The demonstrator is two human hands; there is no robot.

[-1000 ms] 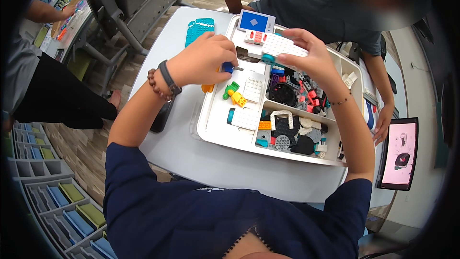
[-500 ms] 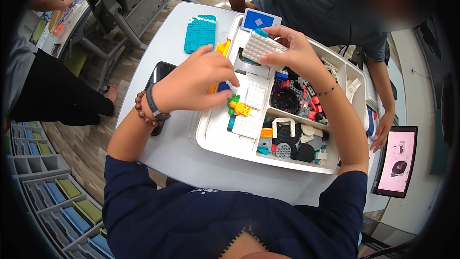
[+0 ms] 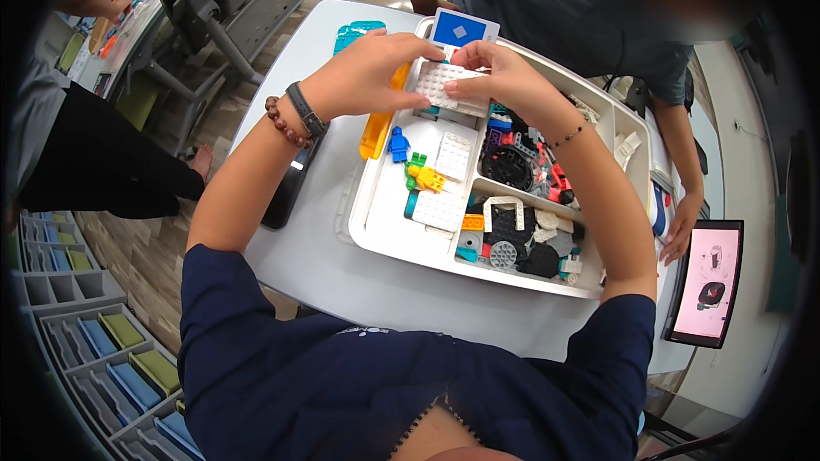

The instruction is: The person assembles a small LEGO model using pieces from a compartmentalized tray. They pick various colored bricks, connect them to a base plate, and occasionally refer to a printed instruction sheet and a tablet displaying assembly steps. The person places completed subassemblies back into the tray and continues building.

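A white studded building block [image 3: 441, 84] is between my two hands over the far end of a white sorting tray [image 3: 395, 249]. My left hand [image 3: 369, 77] has thumb and fingers around the block's left end. The right hand [image 3: 511, 84] pinches its right side, thumb on the studs. Nearer in the tray stands a blue toy figure [image 3: 399, 145]. Beside it lie a yellow toy figure [image 3: 428, 178] and a green one [image 3: 417, 160], partly overlapping. Two more white studded blocks [image 3: 456, 156] rest next to them. The underside of the held block is hidden.
Mixed bricks and wheels [image 3: 509, 166] fill the tray's right compartments. A yellow piece [image 3: 373, 135] borders its left side; a teal plate [image 3: 357, 32] and black phone [image 3: 289, 183] lie on the table. A co-worker's hand [image 3: 681, 232] and a screen [image 3: 707, 283] are at right.
My left hand has moved up and right from above the figures to grip the block. The blue figure now shows fully. The right hand has tilted the block flatter and shifted slightly left.
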